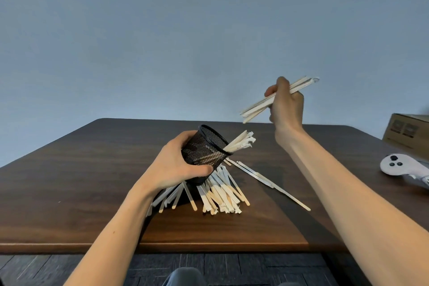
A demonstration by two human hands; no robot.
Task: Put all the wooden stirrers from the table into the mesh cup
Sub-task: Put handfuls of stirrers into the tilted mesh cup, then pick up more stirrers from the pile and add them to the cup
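Clasping mesh cup: left fingers; stirrers: right fingers.

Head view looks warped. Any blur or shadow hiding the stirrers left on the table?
Head view: wide-angle stretch bows the table edge; the bundle in the right hand is slightly soft, the cardboard box at right blurred; the pile under the mesh cup is sharp, with shadow only beneath the cup.

One head-worn wide-angle view, looking forward over the near table, wall beyond
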